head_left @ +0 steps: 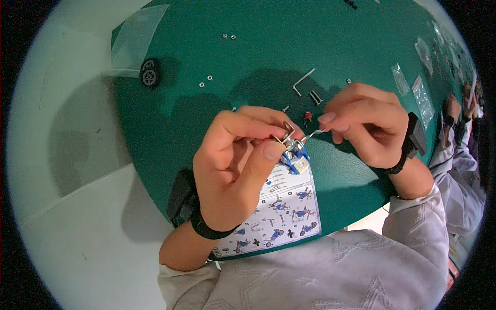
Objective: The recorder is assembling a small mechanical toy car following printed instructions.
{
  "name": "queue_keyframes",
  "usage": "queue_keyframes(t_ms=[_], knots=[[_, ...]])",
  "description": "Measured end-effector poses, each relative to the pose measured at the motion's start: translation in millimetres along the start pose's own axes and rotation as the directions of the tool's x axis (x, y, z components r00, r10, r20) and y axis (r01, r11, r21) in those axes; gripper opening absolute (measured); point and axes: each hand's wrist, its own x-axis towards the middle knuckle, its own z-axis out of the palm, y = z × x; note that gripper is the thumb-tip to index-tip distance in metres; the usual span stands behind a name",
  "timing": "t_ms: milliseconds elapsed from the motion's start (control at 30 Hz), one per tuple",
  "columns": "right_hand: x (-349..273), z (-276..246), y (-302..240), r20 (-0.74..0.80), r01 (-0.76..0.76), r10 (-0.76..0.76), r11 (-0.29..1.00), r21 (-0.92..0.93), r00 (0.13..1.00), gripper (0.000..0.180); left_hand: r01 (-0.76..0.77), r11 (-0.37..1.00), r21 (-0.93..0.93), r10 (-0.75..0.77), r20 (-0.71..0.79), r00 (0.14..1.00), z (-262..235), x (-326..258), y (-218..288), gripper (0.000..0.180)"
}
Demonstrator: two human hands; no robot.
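Between the thumb and fingers of my left hand is a small model assembly of silver metal brackets and blue parts. My right hand pinches a thin bent metal tool, whose far end meets the assembly; its exact kind is unclear. Beneath the hands lies a printed instruction sheet with coloured assembly drawings, partly covered by my left hand. Just beyond the hands are a small red part, a pair of long screws and an L-shaped hex key.
Small black wheels stand at the left of the green table, near a clear plastic sheet. Loose nuts are scattered beyond my hands. Clear plastic bags lie to the right, near another person's hand.
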Motion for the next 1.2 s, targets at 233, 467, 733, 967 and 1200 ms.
queue_keyframes(t_ms=[233,467,733,967,1200], knots=[[0.7,-6.1,0.0,0.087,0.036,-0.033,0.999,-0.035,0.996,0.025,0.030,0.998,-0.048,-0.027,0.050,0.998,0.9,-0.7,-0.5,0.012],[0.8,2.8,-6.4,0.049,0.041,-0.036,0.994,-0.098,0.998,0.016,0.133,0.988,-0.085,-0.133,-0.003,0.991,2.6,-7.3,-4.4,0.013],[0.3,3.2,-5.5,0.028,0.027,-0.025,0.996,-0.090,0.999,0.021,0.285,0.942,-0.178,-0.282,0.044,0.959,-4.3,-8.7,0.8,0.015],[-3.0,7.1,-11.3,0.036,-0.034,0.038,0.995,-0.097,0.999,0.012,0.312,0.931,-0.191,-0.314,0.022,0.949,-3.1,-9.9,-0.4,0.016],[-4.9,17.7,-20.3,-0.038,-0.267,0.271,0.960,0.089,0.962,0.012,0.291,0.930,-0.225,-0.290,0.039,0.956,-4.3,-11.3,-3.7,0.016]])
